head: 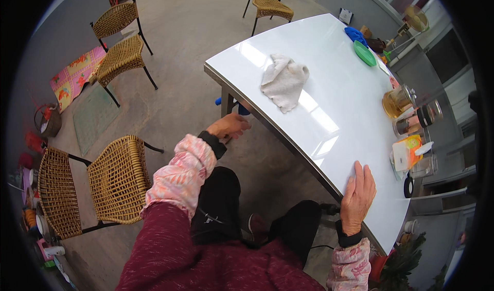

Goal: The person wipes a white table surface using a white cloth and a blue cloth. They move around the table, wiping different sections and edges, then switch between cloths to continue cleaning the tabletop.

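Note:
My left hand [229, 126] is held in the air beside the table's near left edge, over the floor, with nothing in it. My right hand [358, 194] rests flat on the near right part of the glossy white table [339, 98], its fingers extended and holding nothing. A crumpled light grey cloth [285, 80] lies on the tabletop towards the left, farther out than both hands. Both forearms wear pink patterned sleeve covers with dark cuffs.
Along the table's right side stand a glass pot of amber liquid [397, 101], several glass containers, an orange tissue pack [413, 152], a roll of black tape [408, 186], a green plate [364, 53] and a blue cloth [356, 35]. Woven chairs [117, 179] stand left and beyond.

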`<state>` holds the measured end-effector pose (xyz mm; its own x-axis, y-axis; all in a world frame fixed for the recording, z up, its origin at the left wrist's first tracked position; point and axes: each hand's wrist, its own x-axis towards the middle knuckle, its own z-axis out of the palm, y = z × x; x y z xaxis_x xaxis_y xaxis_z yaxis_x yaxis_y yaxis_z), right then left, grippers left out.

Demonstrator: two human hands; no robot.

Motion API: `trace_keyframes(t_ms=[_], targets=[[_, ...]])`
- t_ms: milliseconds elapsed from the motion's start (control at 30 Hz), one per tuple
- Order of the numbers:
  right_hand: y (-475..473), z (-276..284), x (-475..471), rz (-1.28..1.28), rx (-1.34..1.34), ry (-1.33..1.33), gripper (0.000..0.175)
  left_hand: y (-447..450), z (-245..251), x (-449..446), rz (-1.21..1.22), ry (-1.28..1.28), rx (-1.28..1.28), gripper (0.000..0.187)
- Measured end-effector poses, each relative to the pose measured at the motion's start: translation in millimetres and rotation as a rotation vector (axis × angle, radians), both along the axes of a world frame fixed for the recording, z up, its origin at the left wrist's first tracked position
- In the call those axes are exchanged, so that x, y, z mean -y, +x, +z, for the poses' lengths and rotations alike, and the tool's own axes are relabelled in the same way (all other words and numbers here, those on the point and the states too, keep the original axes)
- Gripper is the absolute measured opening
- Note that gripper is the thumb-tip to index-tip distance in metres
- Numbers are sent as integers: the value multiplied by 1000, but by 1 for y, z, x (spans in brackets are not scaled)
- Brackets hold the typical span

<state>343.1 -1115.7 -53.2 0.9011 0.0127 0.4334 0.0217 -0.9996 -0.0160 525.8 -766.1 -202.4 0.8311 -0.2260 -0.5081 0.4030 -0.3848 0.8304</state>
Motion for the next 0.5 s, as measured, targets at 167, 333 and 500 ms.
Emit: trace_keyframes(t_ms=[167,333,500], targets=[[0,-1,0,11,52,15,39,-49,135,-29,-477,-369,178,34],[0,-1,0,12,71,27,38,-17,206,15,-28,-187,892,42],[0,-1,0,17,103,44,37,28,190,65,-172,564,1306,46]])
